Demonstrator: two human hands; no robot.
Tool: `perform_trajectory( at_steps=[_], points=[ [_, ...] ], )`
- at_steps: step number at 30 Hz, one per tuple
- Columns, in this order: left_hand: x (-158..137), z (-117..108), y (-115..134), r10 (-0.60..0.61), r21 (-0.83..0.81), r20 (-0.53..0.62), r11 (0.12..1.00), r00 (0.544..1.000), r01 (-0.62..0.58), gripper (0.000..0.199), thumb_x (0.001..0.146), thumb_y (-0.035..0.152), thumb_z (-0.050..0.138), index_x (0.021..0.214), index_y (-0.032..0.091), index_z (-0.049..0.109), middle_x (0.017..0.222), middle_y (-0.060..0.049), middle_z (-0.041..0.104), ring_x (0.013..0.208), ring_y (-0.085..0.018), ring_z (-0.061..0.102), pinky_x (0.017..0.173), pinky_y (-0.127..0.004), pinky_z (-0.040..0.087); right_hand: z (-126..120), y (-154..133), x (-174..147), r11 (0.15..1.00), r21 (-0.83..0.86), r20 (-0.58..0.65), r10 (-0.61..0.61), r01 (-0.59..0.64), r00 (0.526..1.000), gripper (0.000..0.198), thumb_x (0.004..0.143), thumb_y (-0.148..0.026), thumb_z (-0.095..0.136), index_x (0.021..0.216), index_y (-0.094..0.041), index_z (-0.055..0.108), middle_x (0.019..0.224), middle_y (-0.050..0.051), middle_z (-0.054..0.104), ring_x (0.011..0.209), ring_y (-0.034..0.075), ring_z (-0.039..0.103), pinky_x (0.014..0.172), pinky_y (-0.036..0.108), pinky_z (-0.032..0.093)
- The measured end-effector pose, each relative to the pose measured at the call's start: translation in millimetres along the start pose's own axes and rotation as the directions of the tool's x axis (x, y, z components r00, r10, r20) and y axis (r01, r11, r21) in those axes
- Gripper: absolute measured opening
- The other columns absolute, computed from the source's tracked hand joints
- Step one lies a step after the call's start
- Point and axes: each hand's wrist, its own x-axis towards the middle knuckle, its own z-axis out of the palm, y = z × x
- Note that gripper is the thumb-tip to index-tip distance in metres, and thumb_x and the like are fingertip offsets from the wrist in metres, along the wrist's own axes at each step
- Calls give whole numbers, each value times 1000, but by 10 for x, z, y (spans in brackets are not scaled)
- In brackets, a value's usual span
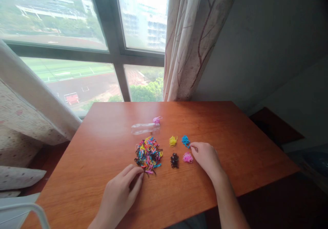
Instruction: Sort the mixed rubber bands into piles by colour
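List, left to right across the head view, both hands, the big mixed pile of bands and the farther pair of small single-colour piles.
Left hand → mixed pile of bands → yellow pile → blue pile → right hand.

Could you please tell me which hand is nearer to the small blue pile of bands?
Right. The right hand is just beside the blue pile, at its near right edge; the left hand is farther off, at the mixed-colour pile.
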Motion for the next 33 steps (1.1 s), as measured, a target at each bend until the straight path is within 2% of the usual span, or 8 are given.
perform_trajectory(
  at_steps=[14,20,23,26,30,33],
  points=[
    [12,-8,29,-9,21,-5,1000,1000,9,20,96,30,46,93,27,65,86,2,70,74,-13,69,64,-21,50,23,2,3,999,32,-52,-11,12,999,25,93,-21,52,91,-29,75,92,0,76,82,17,69,59,24,33],
    [16,-20,32,-15,0,-9,1000,1000,15,18,96,29,47,95,27,65,88,2,70,74,-13,69,64,-21,51,19,-31,-141,991,132,-149,-12,32,989,24,94,-22,51,92,-27,75,93,2,76,84,19,69,65,24,39],
    [12,-10,19,-36,-17,-52,999,998,36,17,95,28,48,97,26,64,83,2,68,68,-12,67,62,-20,51,102,-160,-282,967,233,-214,-51,101,976,24,94,-21,51,96,-26,74,96,4,75,86,19,69,71,24,43],
    [14,5,10,-76,-6,-73,997,994,75,17,94,28,48,100,26,64,81,3,68,63,-12,66,59,-20,50,240,-387,-472,912,342,-238,-150,227,960,26,95,-19,47,96,-24,73,93,4,75,83,18,69,74,24,44],
    [32,19,11,-102,44,-43,994,994,103,19,93,29,47,102,26,63,91,1,70,70,-14,70,61,-22,53,433,-709,-723,838,434,-252,-239,331,938,26,94,-17,47,95,-25,71,84,2,73,75,16,67,70,22,42],
    [56,17,19,-111,74,-22,991,994,112,20,94,30,45,98,26,64,90,1,71,68,-15,70,61,-23,54,534,-864,-849,803,475,-250,-270,361,930,26,93,-15,45,92,-25,70,78,1,71,71,16,66,67,23,41]
  ],
)
